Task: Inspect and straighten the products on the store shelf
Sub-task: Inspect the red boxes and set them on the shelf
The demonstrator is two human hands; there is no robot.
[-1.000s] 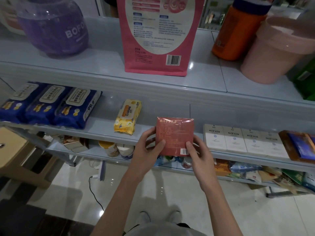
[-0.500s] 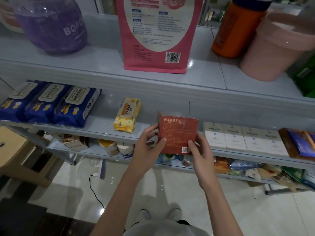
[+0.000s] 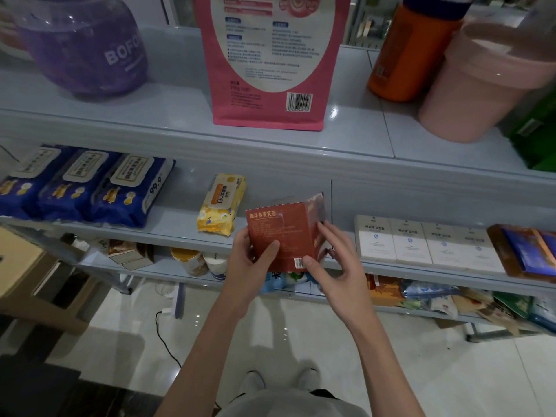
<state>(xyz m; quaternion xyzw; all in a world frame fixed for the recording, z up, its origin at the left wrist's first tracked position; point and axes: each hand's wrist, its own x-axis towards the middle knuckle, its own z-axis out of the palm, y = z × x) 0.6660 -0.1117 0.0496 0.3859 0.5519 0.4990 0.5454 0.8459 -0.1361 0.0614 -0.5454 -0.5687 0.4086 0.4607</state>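
A red-brown box in clear wrap, with yellow lettering and a barcode, is held upright just in front of the middle shelf. My left hand grips its left edge, thumb across the printed face. My right hand pinches the box's right side, thumb by the barcode and fingers on the side face. The box is turned a little, so its right side shows.
On the middle shelf lie blue wipe packs, a yellow wipe pack, white boxes and a brown-blue box. The top shelf carries a purple tub, pink bag, orange bottle and pink bucket.
The box has been raised from tilted to upright and turned slightly, showing its right side. My right fingers have shifted onto that side face.
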